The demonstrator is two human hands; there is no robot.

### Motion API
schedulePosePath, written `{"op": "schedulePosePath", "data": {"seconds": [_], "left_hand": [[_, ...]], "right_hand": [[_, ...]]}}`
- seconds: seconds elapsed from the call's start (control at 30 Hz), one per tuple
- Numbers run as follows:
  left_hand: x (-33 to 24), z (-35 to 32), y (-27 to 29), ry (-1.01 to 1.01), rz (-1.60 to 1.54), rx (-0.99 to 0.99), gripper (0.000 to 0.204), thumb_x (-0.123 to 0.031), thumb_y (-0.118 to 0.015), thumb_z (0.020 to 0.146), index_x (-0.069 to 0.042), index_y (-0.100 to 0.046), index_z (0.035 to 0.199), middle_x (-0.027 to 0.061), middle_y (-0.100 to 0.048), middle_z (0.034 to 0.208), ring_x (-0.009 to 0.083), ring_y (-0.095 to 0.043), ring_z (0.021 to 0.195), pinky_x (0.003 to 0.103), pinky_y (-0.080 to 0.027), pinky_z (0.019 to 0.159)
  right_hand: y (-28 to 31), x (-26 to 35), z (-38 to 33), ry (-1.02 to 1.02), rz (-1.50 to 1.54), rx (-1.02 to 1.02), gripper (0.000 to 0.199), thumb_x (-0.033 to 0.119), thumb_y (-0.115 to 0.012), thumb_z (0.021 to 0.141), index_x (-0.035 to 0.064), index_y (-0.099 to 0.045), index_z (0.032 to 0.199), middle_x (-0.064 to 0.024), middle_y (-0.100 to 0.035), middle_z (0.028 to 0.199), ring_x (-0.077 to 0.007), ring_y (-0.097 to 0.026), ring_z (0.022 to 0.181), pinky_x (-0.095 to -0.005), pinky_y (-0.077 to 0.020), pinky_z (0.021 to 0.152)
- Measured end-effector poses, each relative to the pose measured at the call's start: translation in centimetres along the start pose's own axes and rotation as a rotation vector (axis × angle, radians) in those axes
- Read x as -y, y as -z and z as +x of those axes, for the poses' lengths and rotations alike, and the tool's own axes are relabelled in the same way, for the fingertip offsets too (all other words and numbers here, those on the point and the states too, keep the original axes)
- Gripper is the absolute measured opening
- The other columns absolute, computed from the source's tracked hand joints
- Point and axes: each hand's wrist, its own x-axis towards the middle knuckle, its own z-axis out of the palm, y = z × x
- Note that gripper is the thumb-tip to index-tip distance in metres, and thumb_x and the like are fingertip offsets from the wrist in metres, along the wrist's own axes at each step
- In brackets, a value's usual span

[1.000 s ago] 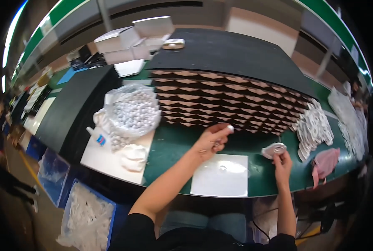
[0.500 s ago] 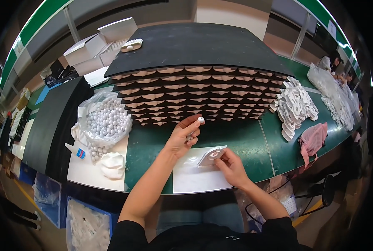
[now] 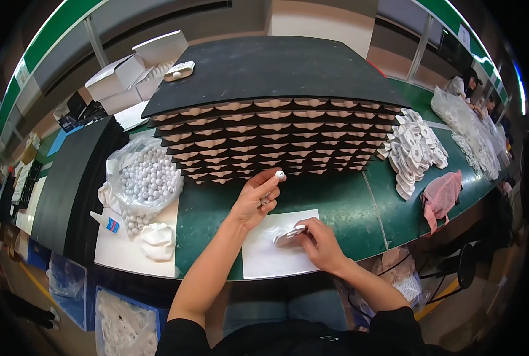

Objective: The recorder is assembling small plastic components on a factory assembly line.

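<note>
Between the thumb and forefinger of my left hand [image 3: 252, 203] is a small white ball [image 3: 280, 176]. More white shows inside its curled fingers, partly hidden. My right hand [image 3: 325, 245] pinches a flat white plastic piece [image 3: 286, 236], tilted nearly edge-on over a white sheet of paper [image 3: 264, 261]. Off to the left, a clear plastic bag [image 3: 115, 159] is full of similar white balls [image 3: 149, 181], some spilling out of its front. To the right lies a heap of flat white pieces with round holes [image 3: 414, 148].
A tall stack of black boards with beige pieces between them [image 3: 276, 68] stands ahead on the green table [image 3: 347, 202]. At left are a glue bottle [image 3: 105, 222], a white cloth [image 3: 156, 242] and more black boards [image 3: 69, 184]. A pink mesh cloth [image 3: 441, 199] lies at right.
My right hand has turned the flat piece from face-up to nearly edge-on and shifted it slightly left. My left hand still pinches the ball, a little lower in the picture.
</note>
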Motion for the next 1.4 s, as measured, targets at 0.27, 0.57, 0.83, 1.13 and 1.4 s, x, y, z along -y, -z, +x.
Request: {"op": "schedulePosePath", "data": {"seconds": [0.27,0.57,0.83,1.13,1.4], "left_hand": [[0.1,-0.3,-1.0,0.007,0.173,0.026,0.027,-0.006,-0.059,0.081,-0.005,-0.054,0.108,-0.0001,-0.056,0.088,0.0036,-0.035,0.056,0.016,-0.025,0.04],[1.3,-1.0,-3.4,0.028,0.614,0.042,0.019,-0.003,-0.064,0.075,-0.004,-0.059,0.094,-0.003,-0.048,0.068,0.0018,-0.035,0.048,0.016,-0.024,0.041],[1.7,-1.1,-3.1,0.016,0.712,0.066,0.022,-0.002,-0.065,0.074,-0.004,-0.061,0.095,-0.0047,-0.044,0.066,0.0013,-0.036,0.05,0.016,-0.024,0.042],[2.3,-0.8,-3.9,-0.1,0.886,0.072,0.02,-0.003,-0.066,0.07,-0.003,-0.063,0.089,-0.0041,-0.045,0.065,0.002,-0.037,0.05,0.017,-0.026,0.041],[1.9,-1.6,-3.2,-0.076,0.92,0.059,0.016,0.005,-0.067,0.059,-0.001,-0.057,0.069,-0.001,-0.049,0.065,0.0051,-0.045,0.058,0.018,-0.034,0.05]], "right_hand": [[0.0,-2.2,-0.4,-0.203,0.693,0.006,0.013,0.002,-0.049,0.086,0.0071,-0.048,0.099,-0.0053,-0.055,0.095,-0.0142,-0.053,0.08,-0.0257,-0.043,0.071],[1.6,-2.7,0.8,-0.375,1.274,-0.245,0.017,0.018,-0.047,0.091,0.0119,-0.049,0.107,-0.0008,-0.053,0.103,-0.0115,-0.051,0.093,-0.0295,-0.0427,0.081],[1.5,-2.8,0.9,-0.362,1.284,-0.242,0.016,0.018,-0.047,0.091,0.0108,-0.049,0.105,-0.0022,-0.055,0.1,-0.0119,-0.051,0.093,-0.0304,-0.0422,0.081],[1.6,-3.3,0.4,-0.386,1.203,-0.268,0.019,0.018,-0.047,0.091,0.011,-0.047,0.109,-0.0025,-0.054,0.104,-0.0126,-0.051,0.095,-0.0281,-0.0433,0.079],[0.8,-2.9,1.2,-0.237,1.158,-0.156,0.024,0.02,-0.05,0.09,0.0095,-0.046,0.111,0.0029,-0.05,0.081,-0.0039,-0.045,0.068,-0.0193,-0.039,0.059]]}}
